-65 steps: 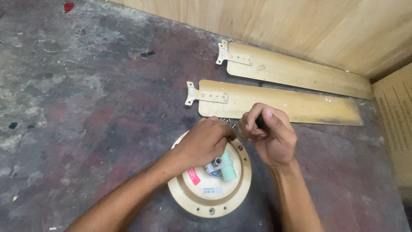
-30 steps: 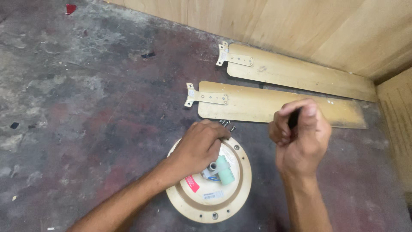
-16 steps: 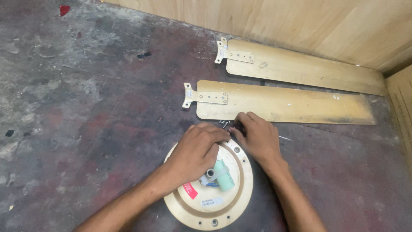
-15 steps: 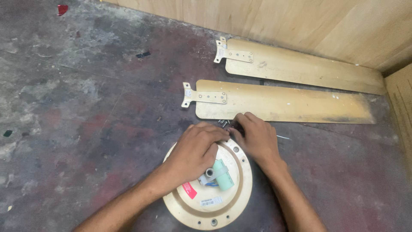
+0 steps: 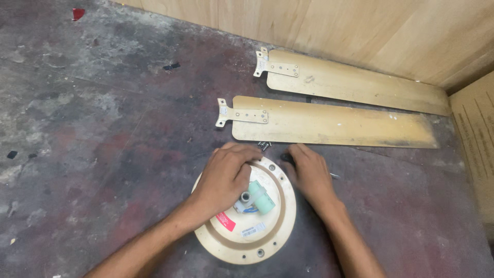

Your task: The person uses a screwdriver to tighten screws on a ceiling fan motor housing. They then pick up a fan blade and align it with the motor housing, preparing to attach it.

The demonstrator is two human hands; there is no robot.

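While both hands work at its far rim, the scene is so:
Motor housing: the round cream motor housing (image 5: 246, 226) lies flat on the stained floor (image 5: 92, 134), near the person.
Left hand: the left hand (image 5: 226, 177) is spread, palm down, on the housing top, seemingly to keep it steady.
Right hand: the right hand (image 5: 309, 172) rests beside the rim, fingers curled over a dark object; whether it grasps it cannot be told.
Screws: small screws (image 5: 263, 146) lie just beyond the fingers.
Blades: two fan blades (image 5: 329, 123) lie apart, along the wooden wall (image 5: 360, 31).

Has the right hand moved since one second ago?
Yes. The right hand has come down from its raised position near the nearer fan blade to the floor beside the fan motor housing.
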